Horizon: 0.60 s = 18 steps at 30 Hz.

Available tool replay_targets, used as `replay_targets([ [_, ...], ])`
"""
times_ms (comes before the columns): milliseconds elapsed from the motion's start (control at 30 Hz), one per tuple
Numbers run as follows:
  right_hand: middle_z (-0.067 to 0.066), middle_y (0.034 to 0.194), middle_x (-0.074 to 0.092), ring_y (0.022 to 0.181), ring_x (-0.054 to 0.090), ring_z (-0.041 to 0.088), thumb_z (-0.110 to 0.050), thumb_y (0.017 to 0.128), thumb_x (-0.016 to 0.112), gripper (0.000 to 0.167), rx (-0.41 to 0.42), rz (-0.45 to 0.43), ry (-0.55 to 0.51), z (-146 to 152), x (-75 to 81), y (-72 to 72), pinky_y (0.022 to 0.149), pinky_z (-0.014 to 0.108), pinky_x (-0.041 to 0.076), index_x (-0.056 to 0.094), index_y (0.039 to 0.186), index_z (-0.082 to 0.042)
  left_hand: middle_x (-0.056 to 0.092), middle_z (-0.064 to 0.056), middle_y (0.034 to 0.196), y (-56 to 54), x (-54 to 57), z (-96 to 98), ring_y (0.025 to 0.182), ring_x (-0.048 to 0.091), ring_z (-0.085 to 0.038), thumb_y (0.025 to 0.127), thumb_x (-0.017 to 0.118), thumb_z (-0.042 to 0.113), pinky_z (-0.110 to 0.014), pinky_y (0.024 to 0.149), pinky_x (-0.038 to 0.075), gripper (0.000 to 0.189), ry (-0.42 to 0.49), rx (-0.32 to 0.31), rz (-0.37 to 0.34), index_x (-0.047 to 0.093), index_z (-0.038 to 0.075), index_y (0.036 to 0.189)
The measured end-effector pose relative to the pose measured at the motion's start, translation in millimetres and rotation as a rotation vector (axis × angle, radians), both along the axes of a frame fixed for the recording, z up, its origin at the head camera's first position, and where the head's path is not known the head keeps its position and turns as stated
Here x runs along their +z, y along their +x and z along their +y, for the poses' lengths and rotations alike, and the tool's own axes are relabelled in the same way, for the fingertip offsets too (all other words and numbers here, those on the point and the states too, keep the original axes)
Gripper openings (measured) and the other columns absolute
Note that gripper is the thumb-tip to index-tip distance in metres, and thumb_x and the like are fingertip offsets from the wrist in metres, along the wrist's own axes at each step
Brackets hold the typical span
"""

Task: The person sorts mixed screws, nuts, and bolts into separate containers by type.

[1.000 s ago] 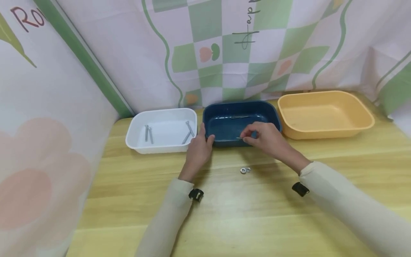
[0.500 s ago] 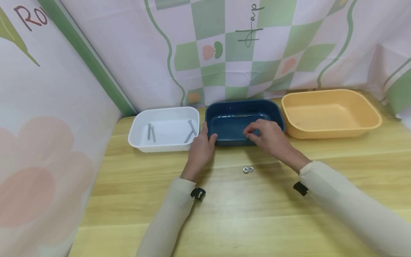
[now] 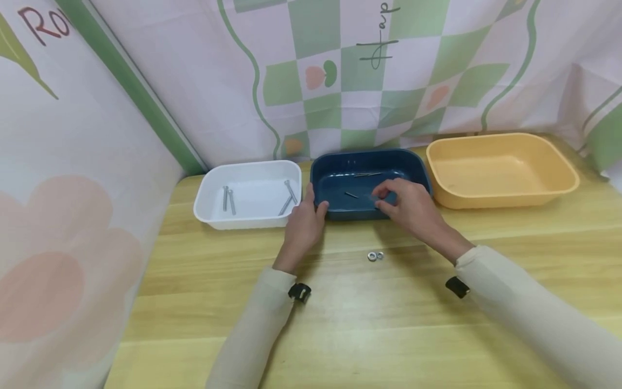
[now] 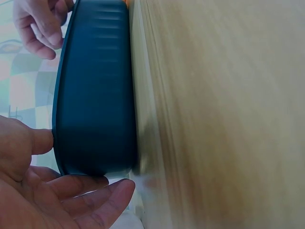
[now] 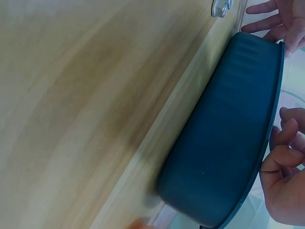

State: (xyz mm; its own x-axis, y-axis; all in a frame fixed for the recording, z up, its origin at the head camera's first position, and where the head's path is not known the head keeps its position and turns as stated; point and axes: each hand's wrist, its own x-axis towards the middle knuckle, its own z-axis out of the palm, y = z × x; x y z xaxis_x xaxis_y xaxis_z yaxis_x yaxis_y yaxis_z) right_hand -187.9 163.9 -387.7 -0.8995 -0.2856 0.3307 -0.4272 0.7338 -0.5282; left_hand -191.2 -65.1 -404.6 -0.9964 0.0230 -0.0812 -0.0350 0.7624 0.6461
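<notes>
In the dark blue tray [image 3: 335, 186] lies a short, thin, nail-like metal piece [image 3: 351, 195], and similar thin pieces [image 3: 367, 174] rest along its back. My right hand [image 3: 410, 208] is over the tray's front right part, with thumb and index finger apart and nothing seen between them. Its fingers [image 5: 286, 136] are bent beside the rim in the right wrist view. My left hand [image 3: 305, 229] rests against the tray's front left corner. The thumb touches the rim while the straight fingers [image 4: 112, 202] lie along the end wall.
A white tray [image 3: 209, 208] with several bolts [image 3: 231, 202] stands at the left, close beside the blue one. To the right is a yellow tray [image 3: 486, 197]. Two small metal rings [image 3: 372, 256] lie on the wooden table [image 3: 369, 335] in front. A patterned cloth [image 3: 359, 81] hangs behind.
The thin metal piece has left my right hand's fingertips and now lies on the blue tray's floor. The right hand has shifted slightly right; the left keeps its place on the tray.
</notes>
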Motion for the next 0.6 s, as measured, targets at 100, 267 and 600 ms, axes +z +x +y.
replay_targets([
  [100, 0.008, 0.094, 0.070, 0.061, 0.054, 0.017, -0.005, 0.088, 0.076, 0.015, -0.002, -0.013, -0.008, 0.3, -0.3, 1.1, 0.061, 0.036, 0.046, 0.073, 0.102, -0.005, 0.041, -0.015, 0.154, 0.4, 0.5, -0.3, 0.132, 0.049, -0.033, 0.106, 0.049, 0.034, -0.047, 0.106, 0.041, 0.065, 0.011, -0.001, -0.001, 0.022, 0.008, 0.160],
  [267, 0.007, 0.095, 0.070, 0.062, 0.054, 0.017, -0.008, 0.090, 0.075, 0.016, 0.002, -0.046, -0.028, 1.0, -0.5, 4.8, 0.059, 0.036, 0.046, 0.072, 0.105, -0.006, 0.043, -0.017, 0.152, 0.2, 0.8, -0.6, 0.131, 0.050, -0.034, 0.106, 0.050, 0.033, -0.047, 0.105, 0.042, 0.065, 0.009, -0.001, 0.010, 0.023, 0.007, 0.160],
  [600, 0.004, 0.092, 0.070, 0.062, 0.054, 0.016, -0.010, 0.090, 0.075, 0.017, -0.001, -0.021, -0.056, 2.8, 0.6, 13.5, 0.055, 0.031, 0.043, 0.072, 0.107, -0.008, 0.050, -0.021, 0.145, 1.4, -2.0, -1.3, 0.124, 0.055, -0.037, 0.106, 0.050, 0.033, -0.049, 0.101, 0.045, 0.064, -0.001, -0.011, 0.047, 0.024, 0.006, 0.159],
])
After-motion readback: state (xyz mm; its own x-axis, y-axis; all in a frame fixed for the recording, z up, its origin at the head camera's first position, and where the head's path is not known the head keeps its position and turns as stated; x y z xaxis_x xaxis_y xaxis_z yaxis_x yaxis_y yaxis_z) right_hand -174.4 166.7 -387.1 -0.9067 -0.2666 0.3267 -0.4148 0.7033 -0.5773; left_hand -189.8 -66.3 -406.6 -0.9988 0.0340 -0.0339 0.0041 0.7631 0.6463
